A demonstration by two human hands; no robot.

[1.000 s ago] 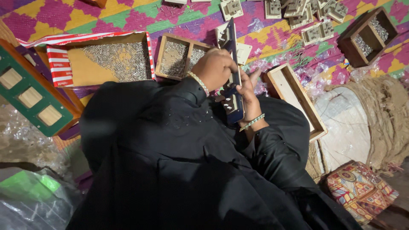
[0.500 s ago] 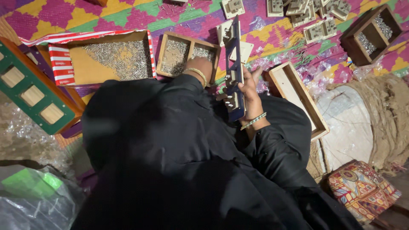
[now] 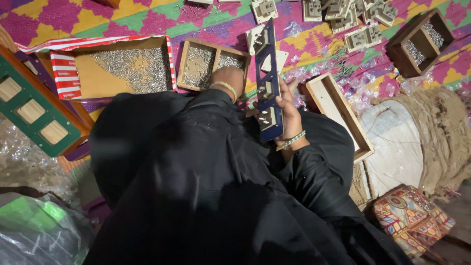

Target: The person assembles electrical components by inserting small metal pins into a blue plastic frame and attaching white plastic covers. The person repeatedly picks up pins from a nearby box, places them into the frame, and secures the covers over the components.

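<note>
over the lap of the black garment, the right hand [image 3: 289,115] was closed around a long dark blue panel [image 3: 267,83], thumb and fingers clamped on its lower half so that the strip stood lengthwise, pointing away from the body. pale switch parts sat in the panel's cutouts, and a beaded bracelet [image 3: 291,141] circled that wrist. the left hand [image 3: 229,81] reached forward to the near edge of a small wooden tray [image 3: 212,64] holding small metal screws; the fingers were curled down out of sight behind the knuckles, so i could not tell whether they gripped anything. a light bangle [image 3: 226,87] showed at that wrist.

left of the tray lay a red-and-white striped cardboard box [image 3: 66,73] with more screws scattered inside. just right of the panel stood an empty oblong wooden box [image 3: 338,115], its long side close beside the right hand. beyond it, a dark wooden box [image 3: 419,41] of screws rested near the far right edge of the patterned mat [image 3: 73,19], with pale switch pieces [image 3: 363,37] strewn between. a green frame [image 3: 34,115] crowded the left side, and burlap sacking [image 3: 436,142] hemmed the right. open mat remained mainly ahead of the boxes.
</note>
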